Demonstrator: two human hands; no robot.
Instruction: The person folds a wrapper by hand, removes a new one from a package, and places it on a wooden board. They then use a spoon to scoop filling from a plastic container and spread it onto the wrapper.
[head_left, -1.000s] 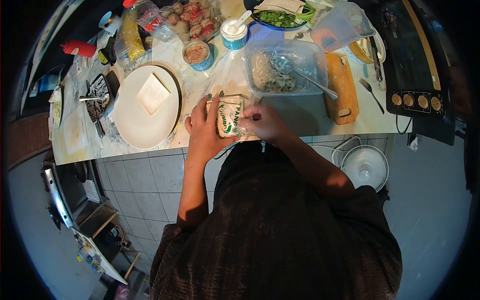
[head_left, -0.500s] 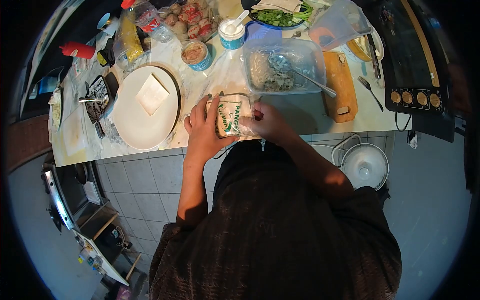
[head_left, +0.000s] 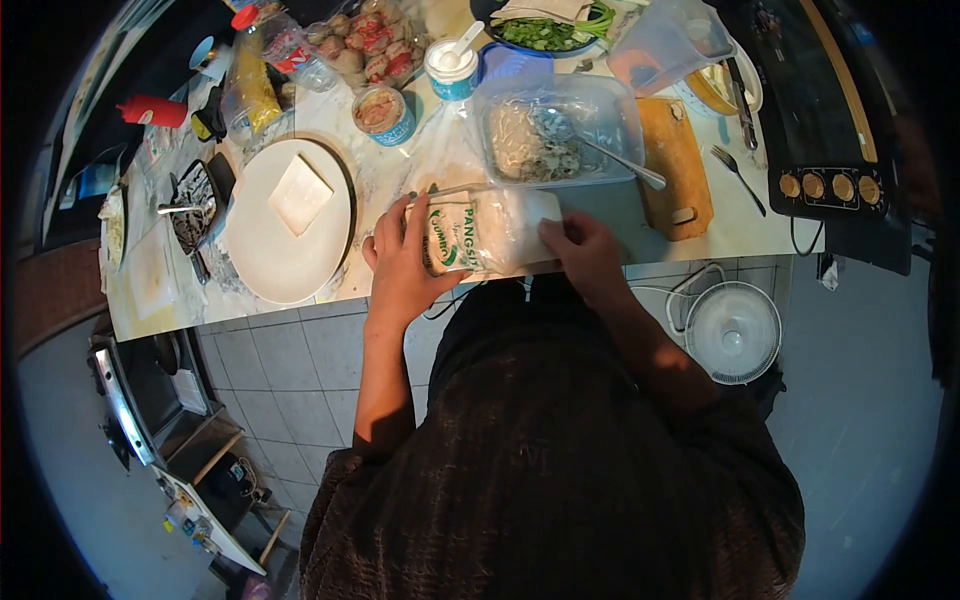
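Note:
A clear plastic packet with green lettering (head_left: 455, 232) lies at the table's front edge. My left hand (head_left: 405, 262) rests on its left end with fingers spread. At the packet's right end, my right hand (head_left: 590, 255) pinches a pale square sheet (head_left: 535, 225) that sticks partly out of the plastic. Left of the packet, a round white plate (head_left: 275, 245) holds one pale square wrapper (head_left: 300, 195). Behind my right hand stands a clear tub (head_left: 485, 130) with a pale and grey mixture and a spoon.
A wooden board (head_left: 685, 180), a fork (head_left: 740, 178) and a black oven (head_left: 830, 200) are on the right. Two small tubs (head_left: 397, 128), a bottle (head_left: 295, 60) and a bag of round items (head_left: 375, 50) stand behind. A black tray (head_left: 190, 220) lies left.
My right hand has moved right, and a pale sheet now protrudes from the packet's right end in its fingers. My left hand stays on the packet. The view has shifted slightly.

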